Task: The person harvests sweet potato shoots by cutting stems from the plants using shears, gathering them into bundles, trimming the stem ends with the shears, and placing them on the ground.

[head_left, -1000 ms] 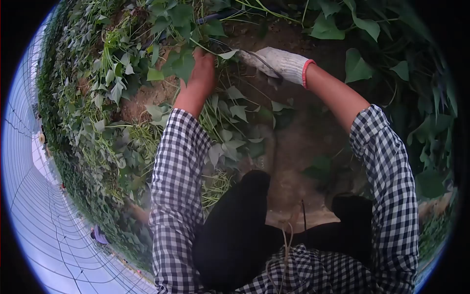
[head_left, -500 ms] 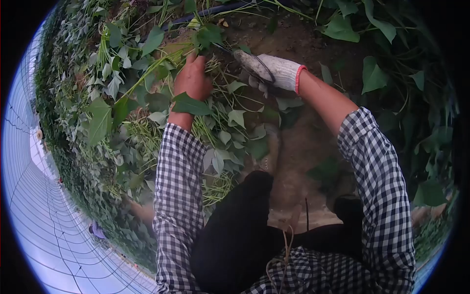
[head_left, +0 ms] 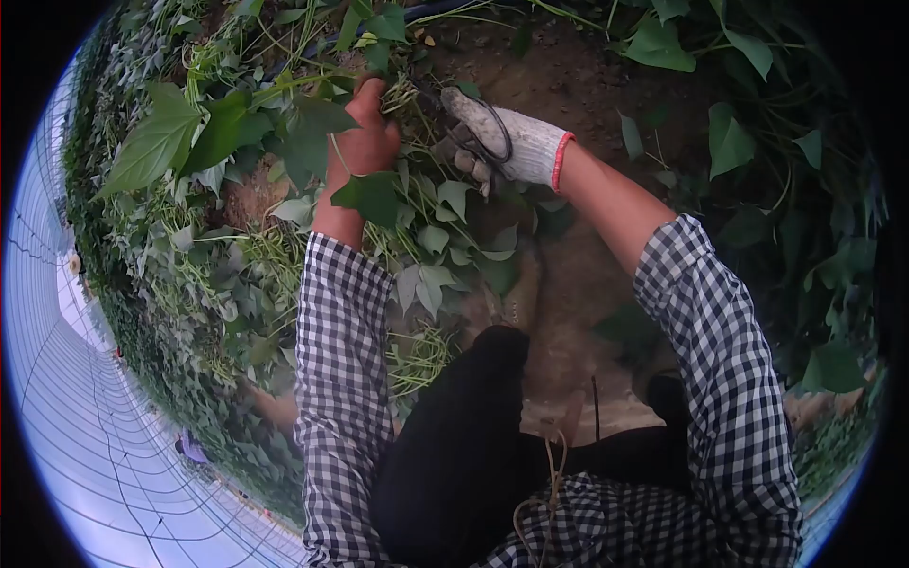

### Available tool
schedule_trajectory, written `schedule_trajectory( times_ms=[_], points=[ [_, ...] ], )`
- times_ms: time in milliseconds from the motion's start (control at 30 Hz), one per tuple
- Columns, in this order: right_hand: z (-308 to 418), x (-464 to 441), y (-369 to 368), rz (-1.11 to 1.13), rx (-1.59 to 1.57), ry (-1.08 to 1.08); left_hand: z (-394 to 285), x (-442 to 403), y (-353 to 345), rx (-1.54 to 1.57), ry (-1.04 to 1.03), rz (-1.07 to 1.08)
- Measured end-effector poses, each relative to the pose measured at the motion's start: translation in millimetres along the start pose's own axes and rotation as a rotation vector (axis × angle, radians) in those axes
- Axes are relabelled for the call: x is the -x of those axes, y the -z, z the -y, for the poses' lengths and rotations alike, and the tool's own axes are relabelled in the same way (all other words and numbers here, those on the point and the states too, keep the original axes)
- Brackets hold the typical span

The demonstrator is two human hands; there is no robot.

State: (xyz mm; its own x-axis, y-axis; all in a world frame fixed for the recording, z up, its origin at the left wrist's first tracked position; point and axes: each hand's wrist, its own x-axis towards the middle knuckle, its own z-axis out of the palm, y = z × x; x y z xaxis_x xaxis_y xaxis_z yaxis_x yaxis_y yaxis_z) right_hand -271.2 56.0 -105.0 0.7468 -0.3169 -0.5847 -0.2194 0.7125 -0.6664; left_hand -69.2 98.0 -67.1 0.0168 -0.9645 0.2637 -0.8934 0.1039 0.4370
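Note:
My bare left hand [head_left: 364, 142] is closed around a green sweet potato vine [head_left: 275, 87] at the upper middle. Broad leaves of it hang to the left, and one leaf [head_left: 369, 196] lies across the wrist. On my right hand [head_left: 516, 140] is a soiled white knit glove with a red cuff. That hand is closed on scissors [head_left: 508, 142] whose dark handle loop curves over the glove. Their tips point toward the stems beside my left hand; the blades are mostly hidden. Tangled stems [head_left: 402, 99] stand between the two hands.
Dense vines [head_left: 256, 312] cover the ground on the left. Brown soil [head_left: 568, 85] shows ahead and between my legs. A dark hose [head_left: 417, 14] runs along the top. More leaves [head_left: 729, 142] rise at the right. A loose cord [head_left: 559, 464] hangs by my body.
My left hand has moved slightly, and the vine's large leaves have swung left and nearer the camera. The right hand with the scissors has shifted a little left, closer to the stems.

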Motion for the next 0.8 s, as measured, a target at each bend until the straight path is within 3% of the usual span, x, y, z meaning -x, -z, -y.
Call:
schedule_trajectory(
  times_ms=[133,300,500,700,800],
  points=[
    [-10.7,-1.2,-1.9,-0.005,-0.011,0.095,25.8,-17.5,-11.5,-0.316,-0.043,0.065],
    [-2.2,1.4,-5.4,0.015,0.055,0.091,39.5,-24.9,-12.2,-0.202,-0.051,0.096],
    [7.8,-8.7,-10.8,-0.135,0.206,-0.003,24.7,-20.5,-13.1,-0.171,-0.031,0.086],
    [5.3,-9.1,1.4,-0.243,0.243,-0.015,10.3,-27.0,-32.7,-0.216,-0.077,0.026],
    [2.8,-14.1,1.6,-0.256,0.296,-0.013,14.4,-28.9,-40.4,-0.322,0.013,0.059]
  ],
)
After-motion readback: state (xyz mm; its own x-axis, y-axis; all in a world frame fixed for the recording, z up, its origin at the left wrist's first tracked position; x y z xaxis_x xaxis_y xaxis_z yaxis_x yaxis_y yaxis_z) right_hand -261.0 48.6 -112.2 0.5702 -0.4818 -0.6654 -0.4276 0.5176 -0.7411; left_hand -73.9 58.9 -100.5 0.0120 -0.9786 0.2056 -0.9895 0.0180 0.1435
